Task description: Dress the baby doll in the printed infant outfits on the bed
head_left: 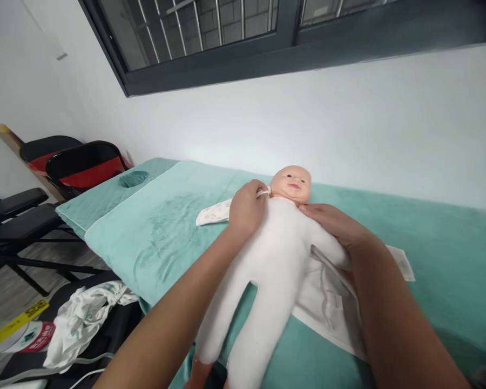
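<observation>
A baby doll (275,243) with a white cloth body lies on its back in the middle, its head (291,182) toward the wall. Under it is spread a white baby garment (328,310); a printed sleeve (213,213) sticks out at the left. My left hand (249,205) is closed beside the doll's neck, pinching a white edge of the garment. On the other side, my right hand (332,220) lies along the doll's shoulder with its fingertips pressed together at the neck. What those fingertips hold, if anything, is hidden.
The green padded bed (157,232) with a face hole runs along a white wall (389,119) below a barred window (210,27). At the lower left, crumpled white cloth (87,319) lies on a black chair beside cables. Folding chairs (85,165) stand farther left.
</observation>
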A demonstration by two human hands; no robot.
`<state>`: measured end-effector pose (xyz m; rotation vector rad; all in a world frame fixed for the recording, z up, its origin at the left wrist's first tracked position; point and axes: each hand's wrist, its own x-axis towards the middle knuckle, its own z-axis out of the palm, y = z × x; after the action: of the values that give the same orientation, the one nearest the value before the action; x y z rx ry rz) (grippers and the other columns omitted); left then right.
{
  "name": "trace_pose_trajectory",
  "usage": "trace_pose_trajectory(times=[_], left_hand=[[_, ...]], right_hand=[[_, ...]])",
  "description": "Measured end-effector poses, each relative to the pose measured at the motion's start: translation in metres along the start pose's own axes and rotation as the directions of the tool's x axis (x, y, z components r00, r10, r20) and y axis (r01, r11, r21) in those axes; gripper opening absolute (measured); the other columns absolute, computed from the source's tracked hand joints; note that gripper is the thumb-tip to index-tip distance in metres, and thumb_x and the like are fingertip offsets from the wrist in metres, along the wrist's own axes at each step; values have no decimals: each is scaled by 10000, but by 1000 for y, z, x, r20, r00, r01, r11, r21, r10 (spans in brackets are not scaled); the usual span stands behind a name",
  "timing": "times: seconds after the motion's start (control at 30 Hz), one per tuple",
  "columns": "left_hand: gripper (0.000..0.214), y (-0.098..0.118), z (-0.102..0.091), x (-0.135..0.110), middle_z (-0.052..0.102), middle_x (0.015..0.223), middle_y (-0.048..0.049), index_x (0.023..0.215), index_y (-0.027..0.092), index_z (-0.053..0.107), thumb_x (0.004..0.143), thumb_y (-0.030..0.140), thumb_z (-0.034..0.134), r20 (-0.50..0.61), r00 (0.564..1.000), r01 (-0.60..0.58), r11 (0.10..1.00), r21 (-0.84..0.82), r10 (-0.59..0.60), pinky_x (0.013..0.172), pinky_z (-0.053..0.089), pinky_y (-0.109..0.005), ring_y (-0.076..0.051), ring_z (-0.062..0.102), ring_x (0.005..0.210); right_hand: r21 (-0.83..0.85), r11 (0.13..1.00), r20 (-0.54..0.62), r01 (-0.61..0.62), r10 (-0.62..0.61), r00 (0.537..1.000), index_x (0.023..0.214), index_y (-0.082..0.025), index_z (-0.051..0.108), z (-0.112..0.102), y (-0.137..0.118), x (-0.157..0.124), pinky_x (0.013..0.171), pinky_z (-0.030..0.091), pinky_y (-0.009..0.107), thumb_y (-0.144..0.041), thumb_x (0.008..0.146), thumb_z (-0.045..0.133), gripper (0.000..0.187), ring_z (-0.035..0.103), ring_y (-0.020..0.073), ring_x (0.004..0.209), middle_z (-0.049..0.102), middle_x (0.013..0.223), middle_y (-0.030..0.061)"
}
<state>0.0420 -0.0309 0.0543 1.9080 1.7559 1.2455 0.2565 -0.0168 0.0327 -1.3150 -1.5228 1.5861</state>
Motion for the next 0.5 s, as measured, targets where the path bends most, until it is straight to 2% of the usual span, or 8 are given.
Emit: trace_pose_trajectory(times=[0.07, 0.17, 0.23, 0.27, 0.33, 0.4, 0.43, 0.5], left_hand=[[178, 11, -3, -12, 708, 1006, -29, 982, 216, 626, 861, 155, 511, 99, 995, -12, 1000, -16, 14, 808, 478, -296, -182, 639, 911], [221, 30, -15, -33, 718, 987, -15, 1045, 249, 640, 881, 188, 505, 240, 970, -25, 1000, -18, 29, 765, 499, -289, -186, 656, 899], [228, 38, -28, -42, 722, 958, -6, 1048, 268, 654, 908, 212, 481, 280, 959, -26, 998, -53, 40, 748, 511, -291, -182, 666, 860], [221, 38, -34, -46, 722, 944, -5, 1034, 266, 660, 917, 222, 477, 262, 964, -14, 996, -83, 35, 748, 517, -293, -176, 668, 836], [195, 30, -47, -52, 716, 952, -7, 1010, 250, 660, 927, 250, 483, 161, 987, 31, 989, -143, -8, 752, 528, -289, -163, 667, 815], [181, 11, -58, -60, 703, 1010, -13, 1024, 239, 647, 923, 302, 510, 63, 995, 81, 984, -159, -72, 779, 536, -285, -163, 664, 872], [197, -1, -61, -65, 691, 1065, -18, 1053, 242, 638, 914, 333, 533, 56, 994, 105, 985, -139, -98, 807, 536, -288, -171, 656, 933], [317, -26, -64, -78, 638, 1223, -25, 1162, 262, 599, 864, 370, 613, 130, 986, 113, 991, -72, -103, 919, 511, -313, -194, 609, 1098]], right_hand=[[-40, 999, 45, -3, 4, 999, 1075, -207, 726, 3, 1, 6, 733, 551, 323, -650, 739, 677, 558, 685, 276, 894, 738, 1038, 66], [-145, 988, 46, 47, -41, 998, 1085, -217, 737, 6, 0, 10, 857, 537, 357, -653, 745, 660, 559, 674, 298, 965, 745, 1017, 49], [-198, 978, 51, 60, -51, 997, 1110, -227, 734, 6, -1, 10, 912, 520, 385, -668, 762, 627, 572, 663, 317, 1005, 745, 1025, 45], [-219, 974, 56, 57, -46, 997, 1114, -234, 733, 5, -1, 10, 928, 514, 399, -680, 770, 608, 577, 658, 325, 1021, 742, 1045, 43], [-254, 966, 54, 46, -34, 998, 1114, -256, 731, 4, 0, 11, 952, 502, 420, -703, 781, 577, 578, 649, 338, 1050, 725, 1115, 33], [-284, 958, 48, 30, -17, 999, 1121, -285, 725, 2, 2, 12, 963, 496, 432, -716, 787, 559, 570, 641, 341, 1074, 701, 1181, 14], [-296, 955, 54, 26, -10, 998, 1123, -296, 722, 0, 4, 13, 964, 496, 434, -717, 789, 554, 563, 638, 341, 1082, 693, 1199, 5], [-322, 946, 87, 33, -5, 996, 1127, -307, 719, -4, 5, 16, 974, 490, 433, -708, 803, 541, 545, 631, 336, 1098, 687, 1213, -6]])
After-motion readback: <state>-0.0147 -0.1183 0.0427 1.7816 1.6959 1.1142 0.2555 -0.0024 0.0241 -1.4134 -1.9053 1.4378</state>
